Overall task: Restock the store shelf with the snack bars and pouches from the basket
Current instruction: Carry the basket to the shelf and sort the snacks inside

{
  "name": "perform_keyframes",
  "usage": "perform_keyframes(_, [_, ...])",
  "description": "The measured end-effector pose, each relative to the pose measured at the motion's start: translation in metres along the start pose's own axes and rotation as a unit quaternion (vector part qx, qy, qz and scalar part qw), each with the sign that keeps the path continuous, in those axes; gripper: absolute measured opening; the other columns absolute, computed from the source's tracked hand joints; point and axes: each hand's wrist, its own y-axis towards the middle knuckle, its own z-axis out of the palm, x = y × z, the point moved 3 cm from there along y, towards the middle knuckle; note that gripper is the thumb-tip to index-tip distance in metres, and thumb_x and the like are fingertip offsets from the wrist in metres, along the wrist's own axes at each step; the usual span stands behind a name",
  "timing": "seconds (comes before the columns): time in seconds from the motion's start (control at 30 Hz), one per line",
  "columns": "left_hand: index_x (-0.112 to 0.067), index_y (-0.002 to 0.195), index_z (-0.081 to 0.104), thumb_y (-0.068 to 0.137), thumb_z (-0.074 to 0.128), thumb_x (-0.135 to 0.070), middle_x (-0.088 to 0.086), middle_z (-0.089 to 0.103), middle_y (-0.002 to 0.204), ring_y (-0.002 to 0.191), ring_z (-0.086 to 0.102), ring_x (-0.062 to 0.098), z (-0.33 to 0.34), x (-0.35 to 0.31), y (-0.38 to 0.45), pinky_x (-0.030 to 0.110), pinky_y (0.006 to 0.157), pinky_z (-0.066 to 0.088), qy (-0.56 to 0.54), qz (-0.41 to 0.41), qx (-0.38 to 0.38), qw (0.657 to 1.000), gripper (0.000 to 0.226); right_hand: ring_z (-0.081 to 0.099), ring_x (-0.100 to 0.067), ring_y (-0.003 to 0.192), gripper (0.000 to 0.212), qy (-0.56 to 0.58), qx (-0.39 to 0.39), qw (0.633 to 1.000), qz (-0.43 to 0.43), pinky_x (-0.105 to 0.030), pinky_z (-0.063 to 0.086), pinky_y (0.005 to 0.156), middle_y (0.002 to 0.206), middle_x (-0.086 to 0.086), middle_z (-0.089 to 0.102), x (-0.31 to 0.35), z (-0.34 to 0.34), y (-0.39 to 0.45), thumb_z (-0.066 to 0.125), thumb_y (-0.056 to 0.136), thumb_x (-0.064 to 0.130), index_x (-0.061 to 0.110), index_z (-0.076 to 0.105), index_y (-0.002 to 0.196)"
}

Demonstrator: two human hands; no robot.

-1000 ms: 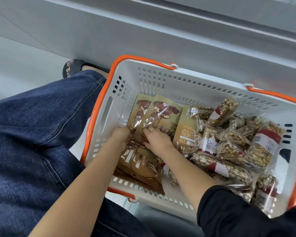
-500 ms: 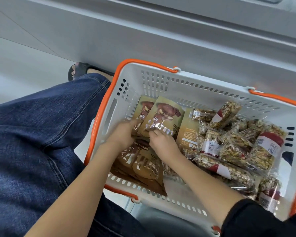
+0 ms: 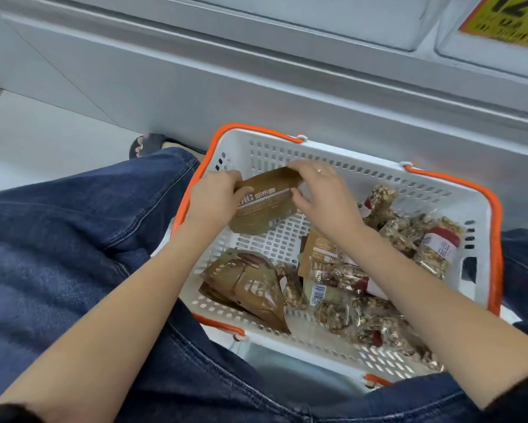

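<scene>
Beneath the grey metal store shelf [image 3: 256, 87], my left hand [image 3: 214, 199] and right hand [image 3: 320, 193] pinch a flat brown foil pouch [image 3: 265, 206] above the white plastic orange-rimmed basket [image 3: 363, 178]; I judge most stock remains.

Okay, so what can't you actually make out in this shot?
- Head view: how many brown pouches the left hand and right hand hold; the front one hides any behind.
- The yellow price tag is cut off by the top and right edges.
- Print on the snack bars is too small.
- The shelf interior lies outside the frame.
- The basket floor under the forearms.
</scene>
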Motion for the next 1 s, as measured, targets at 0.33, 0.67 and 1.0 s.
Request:
perform_keyframes(0.33, [-0.012,0.09,0.051,0.092,0.058,-0.033,0.01,0.063,0.091,0.086,0.06,0.03,0.027,-0.01,0.01,0.032,0.064,0.041,0.042,0.033,0.135,0.989,0.023,0.06,-0.021,0.091,0.046,-0.104,0.293,0.945,0.103,-0.039,0.053,0.074,0.118,-0.006,0.059,-0.081,0.017,-0.072,0.061,0.086,0.019,0.027,0.045,0.129])
perform_keyframes(0.67, [-0.012,0.118,0.051,0.09,0.061,-0.031,0.013,0.063,0.107,0.095,0.061,0.031,0.03,0.011,-0.015,0.039,0.073,0.051,0.007,-0.047,0.118,0.992,0.036,0.059,-0.026,0.103,0.037,-0.202,0.344,0.917,0.019,-0.033,0.046,0.078,0.113,-0.006,0.063,-0.059,0.037,-0.068,0.061,0.09,0.03,0.018,0.052,0.124])
perform_keyframes(1.0, [-0.014,0.135,0.043,0.071,0.068,0.005,0.013,0.044,0.138,0.132,0.035,0.035,0.038,-0.002,-0.017,0.047,0.108,0.028,0.127,0.14,-0.007,0.982,0.071,0.055,-0.028,0.102,0.02,-0.137,0.501,0.854,-0.04,-0.034,0.044,0.078,0.115,-0.01,0.059,-0.076,0.103,-0.036,0.052,0.094,0.013,0.013,0.062,0.112])
